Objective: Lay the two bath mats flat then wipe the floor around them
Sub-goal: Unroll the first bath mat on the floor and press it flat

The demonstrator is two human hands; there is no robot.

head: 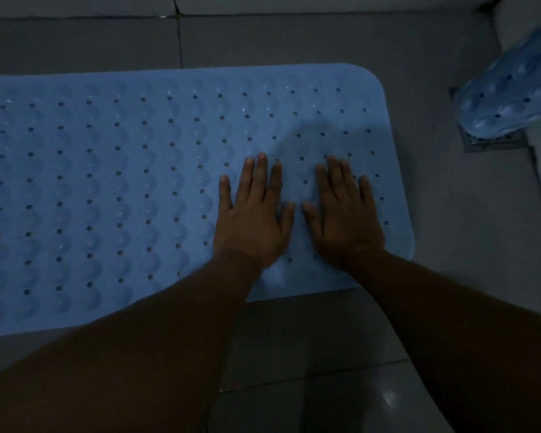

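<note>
Both flat, spread hands, left hand (253,220) and right hand (344,217), palms-down on blue bath mat (107,189).

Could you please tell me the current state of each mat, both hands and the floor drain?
Flat mat: spread flat on the floor, both hands pressing its right end.
Second mat: not laid flat, bunched over the drain.
Left hand: open, palm down.
Right hand: open, palm down.
Drain: partly covered.
</note>
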